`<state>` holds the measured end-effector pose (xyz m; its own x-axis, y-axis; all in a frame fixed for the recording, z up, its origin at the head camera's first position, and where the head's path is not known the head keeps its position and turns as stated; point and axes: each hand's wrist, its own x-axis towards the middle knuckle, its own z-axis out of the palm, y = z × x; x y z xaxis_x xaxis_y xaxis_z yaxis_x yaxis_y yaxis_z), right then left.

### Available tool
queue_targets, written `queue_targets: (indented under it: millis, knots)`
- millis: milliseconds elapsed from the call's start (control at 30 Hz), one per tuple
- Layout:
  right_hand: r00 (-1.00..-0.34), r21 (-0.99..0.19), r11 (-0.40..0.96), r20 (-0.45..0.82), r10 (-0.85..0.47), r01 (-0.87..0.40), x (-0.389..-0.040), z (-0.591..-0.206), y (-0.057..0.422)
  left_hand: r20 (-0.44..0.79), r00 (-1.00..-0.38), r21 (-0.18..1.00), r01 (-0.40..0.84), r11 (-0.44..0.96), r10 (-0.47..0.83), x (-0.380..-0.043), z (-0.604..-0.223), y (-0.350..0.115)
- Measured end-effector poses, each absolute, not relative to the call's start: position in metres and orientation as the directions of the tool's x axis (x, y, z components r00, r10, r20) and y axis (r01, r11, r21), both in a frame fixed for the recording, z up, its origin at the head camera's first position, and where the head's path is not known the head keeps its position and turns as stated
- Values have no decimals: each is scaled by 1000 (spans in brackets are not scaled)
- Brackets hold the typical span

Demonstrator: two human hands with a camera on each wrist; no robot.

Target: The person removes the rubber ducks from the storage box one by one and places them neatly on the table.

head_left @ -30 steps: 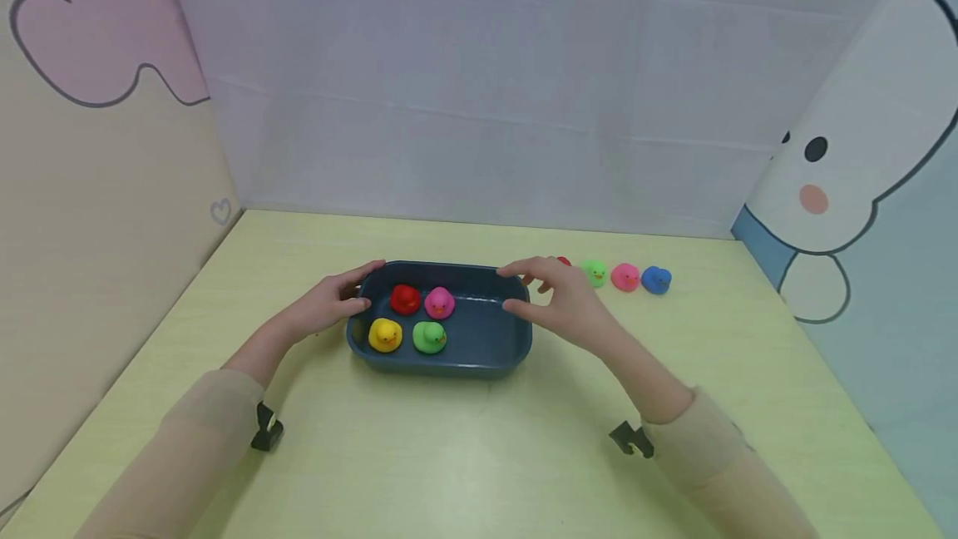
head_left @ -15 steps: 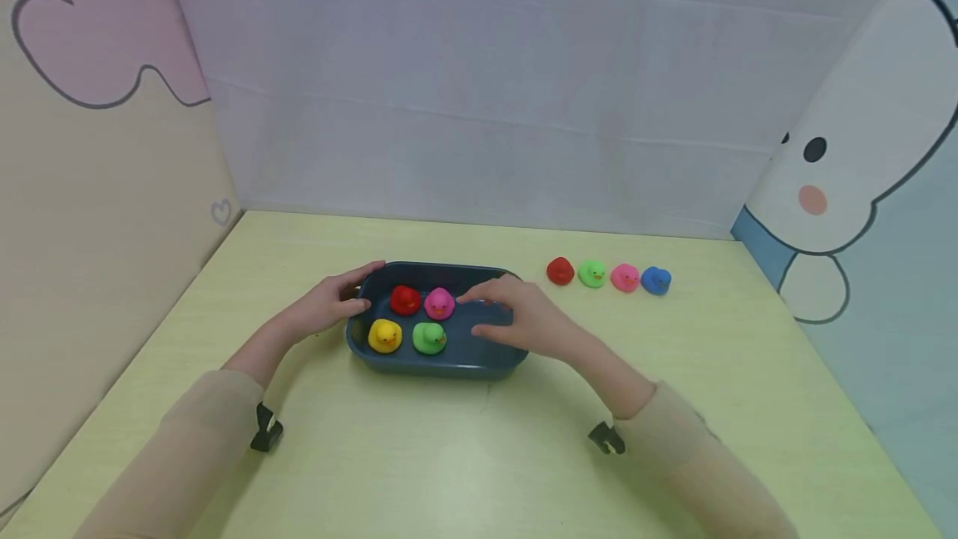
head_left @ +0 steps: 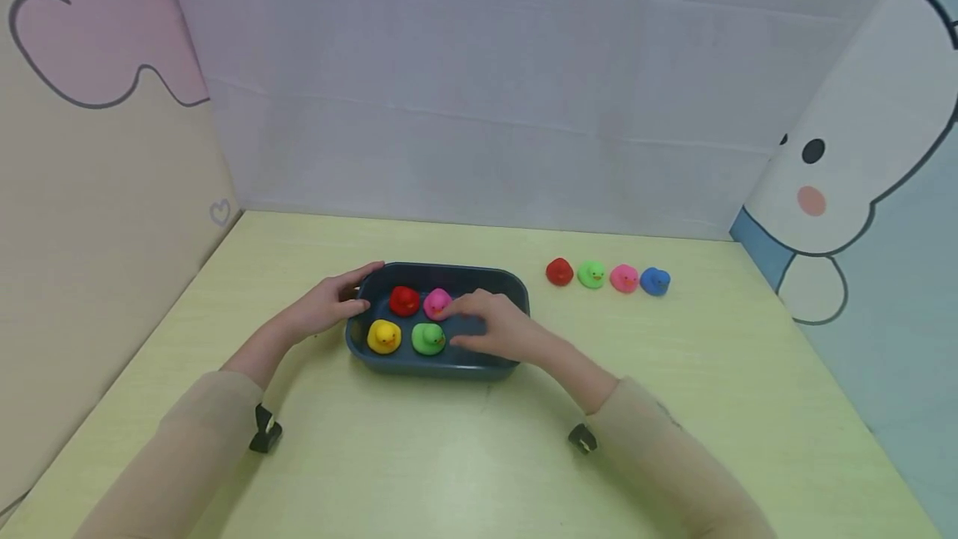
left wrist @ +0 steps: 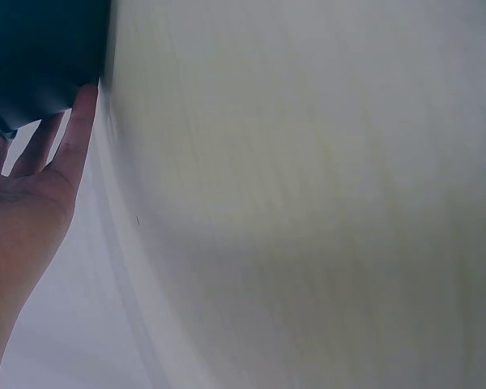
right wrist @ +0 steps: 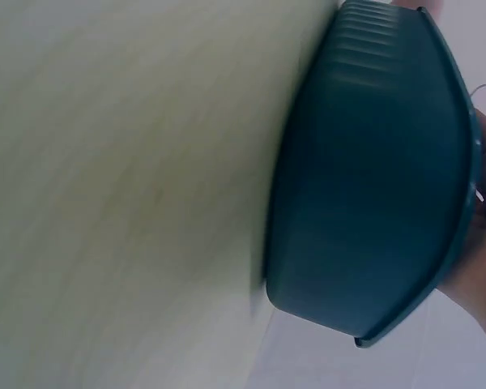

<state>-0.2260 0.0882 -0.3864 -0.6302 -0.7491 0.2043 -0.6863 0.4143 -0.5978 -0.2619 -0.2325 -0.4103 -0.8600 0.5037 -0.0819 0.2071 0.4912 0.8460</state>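
Observation:
A dark blue plastic tray point(head_left: 441, 368) holds a red rubber duck point(head_left: 404, 301), a pink duck point(head_left: 437, 303), a yellow duck point(head_left: 384, 338) and a green duck point(head_left: 429, 339). My left hand point(head_left: 323, 308) grips the tray's left end, thumb over the rim, fingers along the outer wall; the left wrist view shows these fingers point(left wrist: 79, 134) against the tray. Over the tray's right half, my right hand point(head_left: 503, 329) has thumb and fingers spread apart. Its index fingertip overlaps the pink duck, and its thumb is close to the green one. In the right wrist view the tray wall point(right wrist: 364, 186) partly hides this hand.
Right of the tray, a row of ducks lies on the pale yellow table point(head_left: 449, 456): red point(head_left: 560, 272), green point(head_left: 591, 274), pink point(head_left: 624, 278) and blue point(head_left: 654, 281). Cloth-covered walls point(head_left: 479, 90) enclose the table's back and sides.
My right hand has moved left from the tray's right rim to the pink and green ducks, uncovering the red duck in the outside row. My left hand stays at the tray's left end.

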Motion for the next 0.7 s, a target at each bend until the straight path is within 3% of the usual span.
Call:
queue_targets:
  millis: [700]
  knots:
    - [-593,-546,486,24,-805,-682,-249,-395,64,-79,-861,832,220,509,502,-264,-413,-234]
